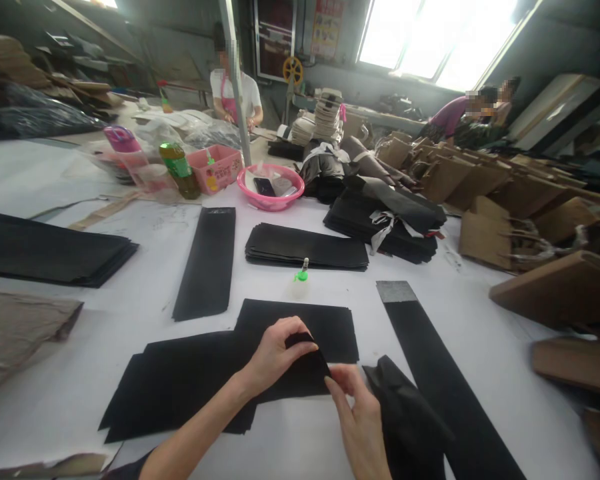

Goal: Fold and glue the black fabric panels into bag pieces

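Between thumb and fingers, my left hand point(283, 347) pinches the upper right edge of a black fabric piece point(300, 373) raised a little off the white table. My right hand point(355, 407) pinches the same edge lower down. Beneath and to the left, more black pieces point(180, 380) lie fanned out, and another black piece point(300, 327) lies just behind. Right of my right hand is a crumpled black piece point(405, 413). Beyond it stretches a long black strip point(450, 373) with a grey end. A small bottle with a green cap point(301, 283) stands ahead of my hands.
Stacks of black pieces lie at the left point(50, 250), centre left point(207, 267) and centre back point(305, 247). Behind are a pink basin point(271, 203) holding a phone, a pink basket point(220, 167) and a green bottle point(180, 173). Brown bags point(485, 233) crowd the right. Several people work farther back.
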`<move>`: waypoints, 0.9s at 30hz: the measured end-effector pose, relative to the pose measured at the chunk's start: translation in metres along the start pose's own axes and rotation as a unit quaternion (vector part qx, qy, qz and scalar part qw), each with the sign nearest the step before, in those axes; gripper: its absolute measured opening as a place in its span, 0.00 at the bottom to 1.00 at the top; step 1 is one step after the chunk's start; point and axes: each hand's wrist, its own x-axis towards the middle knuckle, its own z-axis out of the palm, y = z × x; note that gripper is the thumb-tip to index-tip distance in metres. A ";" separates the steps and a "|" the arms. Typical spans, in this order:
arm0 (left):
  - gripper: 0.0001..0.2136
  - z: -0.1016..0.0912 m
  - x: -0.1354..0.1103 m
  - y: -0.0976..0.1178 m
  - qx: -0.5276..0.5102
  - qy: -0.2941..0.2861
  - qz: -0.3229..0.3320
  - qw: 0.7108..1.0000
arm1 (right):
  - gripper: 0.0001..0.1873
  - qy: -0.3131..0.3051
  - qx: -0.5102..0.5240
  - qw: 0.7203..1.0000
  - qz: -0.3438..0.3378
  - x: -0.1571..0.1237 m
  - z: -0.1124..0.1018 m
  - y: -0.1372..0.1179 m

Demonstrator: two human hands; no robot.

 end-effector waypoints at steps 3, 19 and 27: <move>0.09 -0.005 -0.002 0.010 0.007 -0.011 0.006 1.000 | 0.17 0.011 -0.010 0.999 -0.040 0.004 0.005 -0.006; 0.17 -0.062 -0.017 0.043 -0.071 -0.217 -0.120 0.966 | 0.21 -0.016 0.119 0.989 -0.081 0.005 -0.001 -0.041; 0.04 -0.059 -0.035 -0.007 0.086 -0.136 -0.096 0.982 | 0.19 0.032 -0.057 0.988 -0.140 0.010 0.032 -0.007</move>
